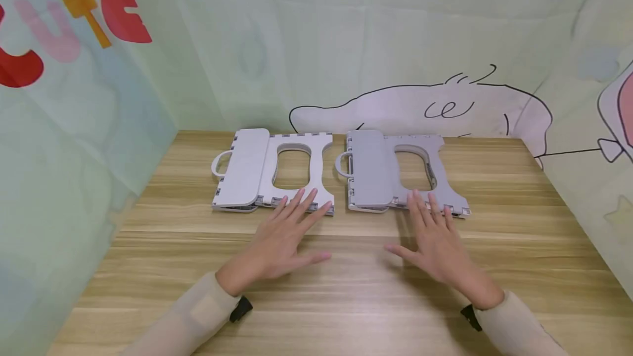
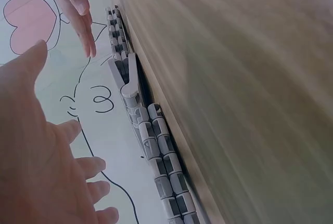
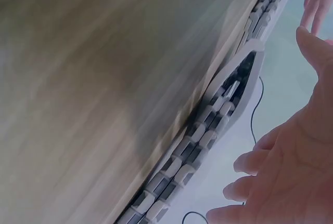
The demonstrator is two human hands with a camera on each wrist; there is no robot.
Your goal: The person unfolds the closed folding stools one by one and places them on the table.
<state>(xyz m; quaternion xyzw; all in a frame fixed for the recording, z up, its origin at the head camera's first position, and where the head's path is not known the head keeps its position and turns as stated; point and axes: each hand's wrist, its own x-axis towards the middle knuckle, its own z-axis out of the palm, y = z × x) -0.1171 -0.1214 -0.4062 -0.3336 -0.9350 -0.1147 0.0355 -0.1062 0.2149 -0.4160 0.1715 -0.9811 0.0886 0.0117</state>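
Note:
Two folded plastic step stools lie flat side by side, a white stool (image 1: 245, 166) on the left and a light grey stool (image 1: 371, 169) on the right. Each has a loop handle on its left side and a large cut-out in its right part. My left hand (image 1: 283, 240) is spread, its fingertips overlapping the white stool's near edge in the head view. Over the grey stool's near edge reach the extended fingers of my right hand (image 1: 437, 243). Both wrist views show hinged edges, with the hands held above the table and nothing in them.
The stools rest on a wood-grain table (image 1: 346, 301) near its back edge. Behind it hangs a pale printed cloth (image 1: 222, 70) with cartoon drawings, which also runs along both sides. Dark straps show at both sleeve cuffs.

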